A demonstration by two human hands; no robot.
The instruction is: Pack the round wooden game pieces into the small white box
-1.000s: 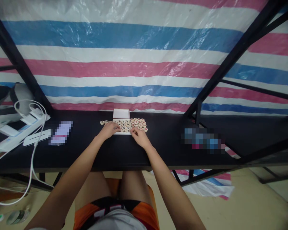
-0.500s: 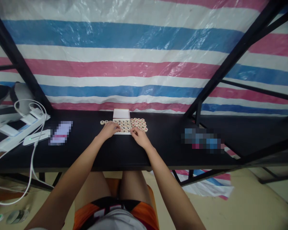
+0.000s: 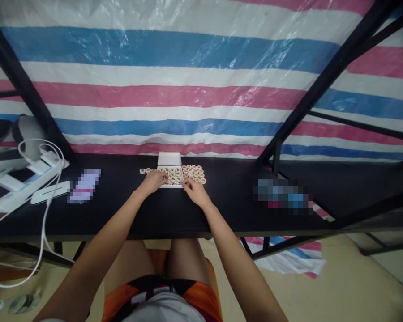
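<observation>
A shallow white box (image 3: 170,184) lies on the black table (image 3: 174,210), filled with round pale chess pieces (image 3: 173,175). Its white lid (image 3: 169,158) sits just behind it. More loose pieces with red marks (image 3: 195,173) lie to the right of the box, and a few pieces (image 3: 145,171) lie to its left. My left hand (image 3: 154,181) is curled at the box's left side, fingertips pinched over the pieces inside. My right hand (image 3: 195,191) has its fingers together against the box's front right corner.
White power strips with plugs and cables (image 3: 27,181) lie at the table's left end. Blurred objects sit at left (image 3: 84,185) and right (image 3: 284,196). Black metal frame bars (image 3: 309,103) rise in front of a striped tarpaulin (image 3: 188,80). My knees (image 3: 161,264) are under the table edge.
</observation>
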